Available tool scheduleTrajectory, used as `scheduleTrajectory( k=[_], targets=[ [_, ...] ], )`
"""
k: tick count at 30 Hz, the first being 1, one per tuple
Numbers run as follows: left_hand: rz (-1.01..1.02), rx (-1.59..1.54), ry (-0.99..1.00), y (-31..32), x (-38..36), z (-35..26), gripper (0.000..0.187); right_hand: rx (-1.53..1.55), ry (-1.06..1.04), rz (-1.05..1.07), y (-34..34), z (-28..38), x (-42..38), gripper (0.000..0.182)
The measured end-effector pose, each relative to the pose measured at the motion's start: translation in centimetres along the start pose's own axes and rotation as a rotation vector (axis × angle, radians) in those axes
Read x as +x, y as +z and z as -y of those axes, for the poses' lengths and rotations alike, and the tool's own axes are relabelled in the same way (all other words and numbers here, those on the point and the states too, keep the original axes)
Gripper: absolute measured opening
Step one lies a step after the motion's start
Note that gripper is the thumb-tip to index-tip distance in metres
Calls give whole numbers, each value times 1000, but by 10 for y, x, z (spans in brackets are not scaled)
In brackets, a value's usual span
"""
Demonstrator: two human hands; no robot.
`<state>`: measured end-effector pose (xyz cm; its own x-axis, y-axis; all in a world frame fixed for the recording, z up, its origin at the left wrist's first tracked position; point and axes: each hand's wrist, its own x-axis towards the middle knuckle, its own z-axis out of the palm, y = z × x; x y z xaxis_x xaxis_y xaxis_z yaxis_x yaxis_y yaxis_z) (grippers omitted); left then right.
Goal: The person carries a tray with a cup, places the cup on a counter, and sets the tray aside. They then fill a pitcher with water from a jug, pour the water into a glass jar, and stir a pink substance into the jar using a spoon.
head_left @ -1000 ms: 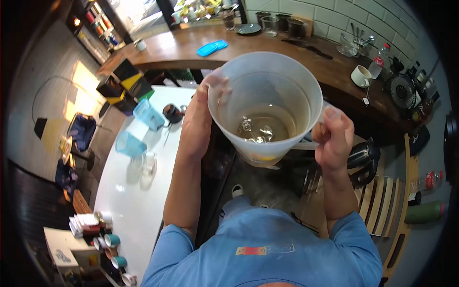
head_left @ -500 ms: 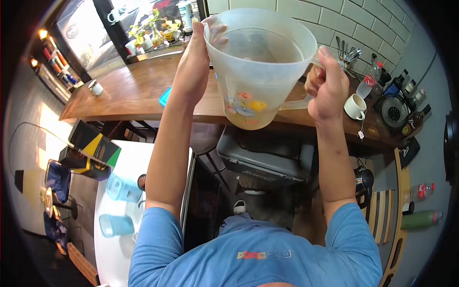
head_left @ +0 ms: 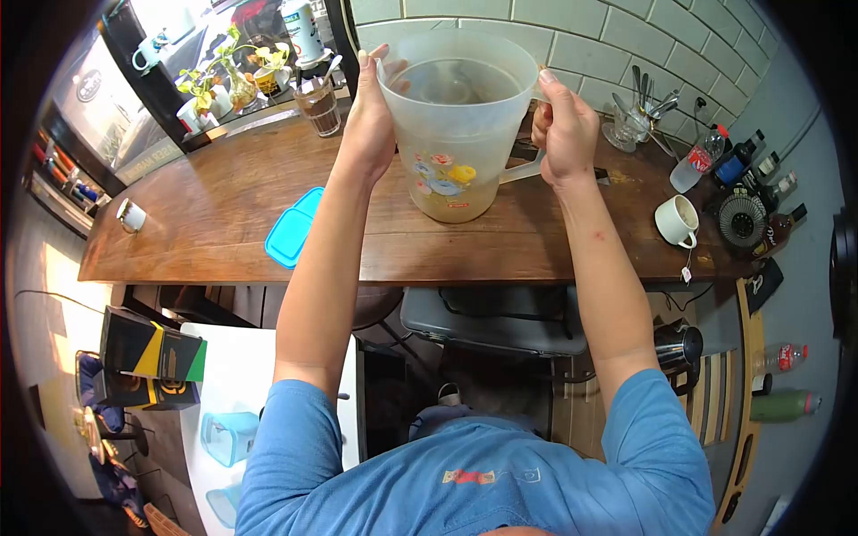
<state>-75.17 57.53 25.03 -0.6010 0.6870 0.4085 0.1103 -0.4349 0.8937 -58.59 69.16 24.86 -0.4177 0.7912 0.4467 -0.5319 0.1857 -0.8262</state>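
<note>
A large frosted plastic pitcher (head_left: 451, 147) with a printed flower design is upright over the wooden counter (head_left: 223, 192), with some liquid inside. My left hand (head_left: 369, 121) is pressed to its left side near the rim, its fingers partly behind the plastic. My right hand (head_left: 565, 129) is closed round the top of the handle on the right side. Whether the base touches the wood cannot be made out. A blue lid (head_left: 293, 229) lies on the counter left of the pitcher, beside my left forearm.
Behind my left hand stands a glass of brown drink (head_left: 319, 107). Right of the pitcher are a cutlery holder (head_left: 633, 125), a white mug (head_left: 677, 220), a plastic bottle (head_left: 699, 161) and dark bottles. Below left is a white table (head_left: 232, 357) with blue containers.
The pitcher, held in both hands, has moved away from me toward the counter and appears smaller. The view has shifted, showing more of the blue lid and the glass of brown drink.
</note>
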Motion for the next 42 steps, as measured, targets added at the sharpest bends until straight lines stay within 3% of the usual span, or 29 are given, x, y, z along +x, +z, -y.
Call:
scheduleTrajectory(
  k=[13, 15, 19, 21, 23, 24, 27, 29, 31, 32, 36, 42],
  targets=[
    [66, -2, 56, 1, 18, 26, 81, 7, 129, 37, -16, -11, 30, 26],
    [52, -11, 61, 4, 15, 22, 82, -128, 102, 49, -15, -10, 29, 42],
    [27, -17, 18, 6, 8, 16, 81, -202, 66, 120, -22, -8, 23, 44],
    [2, -13, 16, 7, 3, 12, 81, -381, -61, 14, -27, -2, 9, 49],
    [33, 117, 41, 7, -10, 5, 80, -396, -45, -14, -43, 8, -15, 53],
    [31, 73, 19, 6, -19, -1, 90, -341, -25, -31, -52, 13, -30, 47],
    [-131, 198, -15, 15, -57, -13, 87, -362, 44, 36, -100, 6, -73, 28],
    [-205, 123, 41, 16, -80, -11, 78, -503, 60, 100, -134, -2, -106, 18],
    [-229, 81, -51, 17, -111, -12, 54, -474, 75, 64, -150, 7, -142, 14],
    [-228, -16, -51, 19, -128, -13, 42, -463, 86, 54, -158, 13, -158, 14],
    [-202, -76, -92, 41, -203, -1, 47, -408, 137, 36, -192, 37, -211, 14],
    [-168, -8, -225, 84, -315, -2, 39, -225, 223, 12, -229, 75, -274, 13]
  ],
)
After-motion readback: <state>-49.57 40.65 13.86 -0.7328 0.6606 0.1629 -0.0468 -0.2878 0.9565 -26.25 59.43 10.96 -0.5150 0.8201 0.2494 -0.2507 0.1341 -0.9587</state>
